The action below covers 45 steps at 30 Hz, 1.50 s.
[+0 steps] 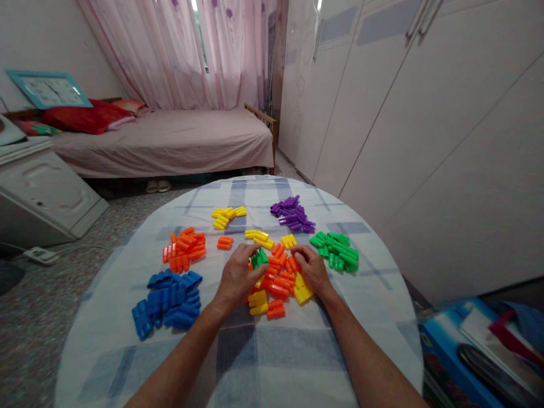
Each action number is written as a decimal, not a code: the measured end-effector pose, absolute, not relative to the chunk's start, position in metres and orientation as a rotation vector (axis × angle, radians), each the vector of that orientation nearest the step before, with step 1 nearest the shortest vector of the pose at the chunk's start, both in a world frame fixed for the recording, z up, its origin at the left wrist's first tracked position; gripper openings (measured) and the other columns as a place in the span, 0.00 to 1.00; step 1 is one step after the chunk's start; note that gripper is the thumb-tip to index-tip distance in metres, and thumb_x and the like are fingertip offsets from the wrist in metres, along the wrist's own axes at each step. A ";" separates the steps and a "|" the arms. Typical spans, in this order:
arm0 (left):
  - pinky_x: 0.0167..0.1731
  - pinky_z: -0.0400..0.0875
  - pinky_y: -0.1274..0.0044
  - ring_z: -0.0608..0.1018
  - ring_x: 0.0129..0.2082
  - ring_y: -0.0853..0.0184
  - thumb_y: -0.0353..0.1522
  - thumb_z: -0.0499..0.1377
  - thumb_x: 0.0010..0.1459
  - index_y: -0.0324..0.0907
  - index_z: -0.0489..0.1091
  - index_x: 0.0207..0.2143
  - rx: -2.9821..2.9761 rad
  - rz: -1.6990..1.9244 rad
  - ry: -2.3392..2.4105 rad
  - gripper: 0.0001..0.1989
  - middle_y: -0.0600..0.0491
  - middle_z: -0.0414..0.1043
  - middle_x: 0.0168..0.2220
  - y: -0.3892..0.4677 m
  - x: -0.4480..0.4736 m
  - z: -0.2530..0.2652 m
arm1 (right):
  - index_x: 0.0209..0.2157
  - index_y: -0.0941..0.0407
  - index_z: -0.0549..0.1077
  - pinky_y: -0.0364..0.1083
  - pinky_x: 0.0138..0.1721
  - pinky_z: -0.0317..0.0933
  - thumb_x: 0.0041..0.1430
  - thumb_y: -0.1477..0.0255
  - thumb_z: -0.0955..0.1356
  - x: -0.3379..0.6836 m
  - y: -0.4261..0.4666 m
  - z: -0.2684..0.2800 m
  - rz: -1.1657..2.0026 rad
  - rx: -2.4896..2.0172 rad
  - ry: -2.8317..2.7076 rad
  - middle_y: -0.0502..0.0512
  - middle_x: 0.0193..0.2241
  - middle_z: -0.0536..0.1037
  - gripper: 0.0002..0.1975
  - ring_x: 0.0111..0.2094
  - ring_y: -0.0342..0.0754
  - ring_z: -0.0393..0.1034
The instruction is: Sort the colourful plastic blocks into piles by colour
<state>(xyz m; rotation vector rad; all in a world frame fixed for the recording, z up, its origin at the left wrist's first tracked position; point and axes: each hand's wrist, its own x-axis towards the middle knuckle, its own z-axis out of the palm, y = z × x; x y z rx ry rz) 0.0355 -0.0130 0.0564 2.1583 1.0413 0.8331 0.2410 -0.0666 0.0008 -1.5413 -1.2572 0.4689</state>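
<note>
My left hand [241, 273] grips a green plastic piece [259, 258] between thumb and fingers, above the left side of a mixed pile. The piece is ribbed, like short tubes joined side by side. My right hand [313, 270] rests at the pile's right side, its fingers curled in by an orange piece [292, 264]; whatever lies between the fingertips is hidden. Orange pieces [278, 283] and a yellow piece [258, 302] lie in the pile between my hands. Another yellow piece [302, 290] sits just under my right hand.
Around the pile on the round cloth-covered table [280, 362] lie blue pieces [170, 300], orange pieces [185, 249], yellow pieces [227, 216], purple pieces [293, 214] and green pieces [338, 250]. A bed [178, 139] stands beyond, a white wardrobe [382, 124] at right.
</note>
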 end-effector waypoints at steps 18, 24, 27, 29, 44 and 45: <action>0.49 0.69 0.70 0.73 0.48 0.63 0.29 0.58 0.55 0.43 0.70 0.43 2.318 0.980 0.659 0.12 0.47 0.71 0.46 -0.001 0.080 0.023 | 0.41 0.53 0.72 0.47 0.46 0.61 0.54 0.74 0.66 0.228 -0.073 0.009 0.490 -1.492 -1.367 0.52 0.39 0.74 0.12 0.42 0.48 0.68; 0.50 0.69 0.72 0.73 0.49 0.65 0.29 0.58 0.56 0.43 0.69 0.45 2.304 0.954 0.567 0.13 0.47 0.71 0.48 0.003 0.077 0.023 | 0.43 0.54 0.71 0.46 0.47 0.62 0.52 0.75 0.66 0.227 -0.075 0.012 0.555 -1.431 -1.309 0.53 0.41 0.74 0.14 0.44 0.48 0.68; 0.49 0.70 0.73 0.73 0.49 0.66 0.29 0.58 0.56 0.43 0.69 0.45 2.332 0.953 0.520 0.13 0.48 0.71 0.48 0.004 0.075 0.022 | 0.42 0.54 0.71 0.46 0.46 0.63 0.52 0.77 0.65 0.225 -0.075 0.010 0.631 -1.379 -1.266 0.53 0.41 0.74 0.14 0.44 0.48 0.69; 0.49 0.70 0.74 0.73 0.49 0.66 0.29 0.57 0.57 0.44 0.68 0.46 2.368 0.988 0.529 0.13 0.48 0.70 0.48 0.007 0.071 0.023 | 0.40 0.54 0.70 0.45 0.45 0.64 0.53 0.78 0.63 0.224 -0.075 0.009 0.655 -1.369 -1.256 0.52 0.39 0.75 0.13 0.42 0.47 0.70; 0.56 0.59 0.61 0.65 0.55 0.54 0.39 0.47 0.60 0.35 0.69 0.45 2.205 1.150 1.619 0.20 0.40 0.65 0.50 0.055 0.031 -0.013 | 0.43 0.55 0.70 0.54 0.50 0.54 0.57 0.74 0.64 0.278 -0.090 0.013 -0.482 -1.972 -1.392 0.57 0.41 0.74 0.11 0.47 0.54 0.63; 0.56 0.59 0.61 0.65 0.55 0.54 0.39 0.47 0.60 0.36 0.70 0.44 2.171 1.144 1.584 0.20 0.40 0.66 0.50 0.054 0.033 -0.013 | 0.43 0.55 0.70 0.54 0.50 0.53 0.57 0.74 0.64 0.277 -0.090 0.014 -0.490 -2.003 -1.410 0.57 0.41 0.73 0.11 0.48 0.54 0.62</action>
